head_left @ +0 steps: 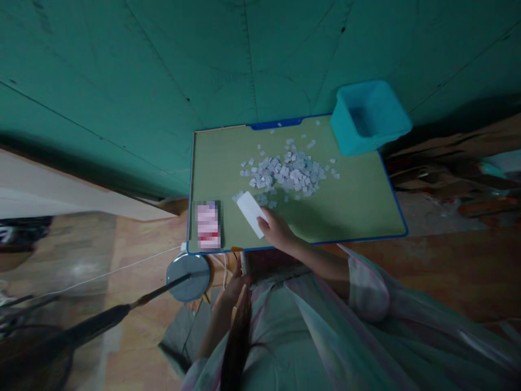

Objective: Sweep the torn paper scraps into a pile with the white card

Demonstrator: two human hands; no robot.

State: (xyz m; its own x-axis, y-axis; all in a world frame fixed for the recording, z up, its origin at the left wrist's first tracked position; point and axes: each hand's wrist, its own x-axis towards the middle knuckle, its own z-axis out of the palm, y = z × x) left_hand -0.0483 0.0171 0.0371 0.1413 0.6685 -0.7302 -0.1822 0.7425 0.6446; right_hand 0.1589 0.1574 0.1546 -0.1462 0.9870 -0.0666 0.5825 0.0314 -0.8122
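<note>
My right hand (pixel 277 228) is closed on one end of a white rectangular card (pixel 251 213), which slants over the front of the table (pixel 350 217). Beyond the card's far end lies a loose pile of small white paper squares (pixel 291 171), with a few scattered round it. Down below the table's front edge is my left hand (pixel 237 286), close to a white cable (pixel 225 269) and a small orange piece (pixel 236 249) at the edge. Its fingers are dim and partly hidden, so their grip is unclear.
A turquoise plastic bin (pixel 370 117) stands at the table's back right corner. A blurred pink-and-white pack or phone (pixel 208 225) lies at the front left. Left of my left hand is a round grey disc (pixel 188 278) with a dark pole across it. Behind the table rises a green wall (pixel 220 60).
</note>
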